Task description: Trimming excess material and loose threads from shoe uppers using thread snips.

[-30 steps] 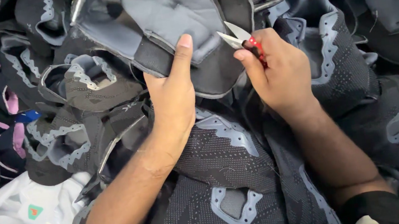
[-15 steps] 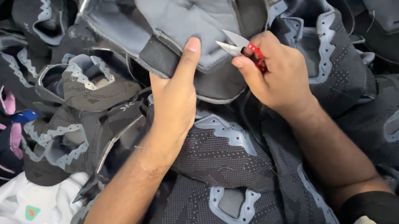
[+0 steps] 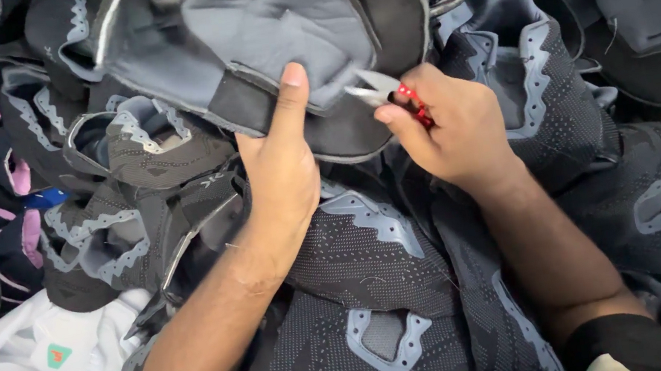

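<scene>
Where the piece lay: while the left hand [image 3: 280, 162] pinched the grey shoe upper [image 3: 274, 25] at upper centre, its edge ran left to right.
Right grip: right hand [image 3: 452, 130] closed round red-handled thread snips [image 3: 382, 92], blades at that edge.
Change: snips had crept leftward, nearer the thumb.

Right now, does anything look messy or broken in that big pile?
Nothing looks broken. The dark shoe uppers lie heaped every which way. The left hand holds one grey-lined piece open, and the right hand holds small red-handled snips at its edge.
</scene>
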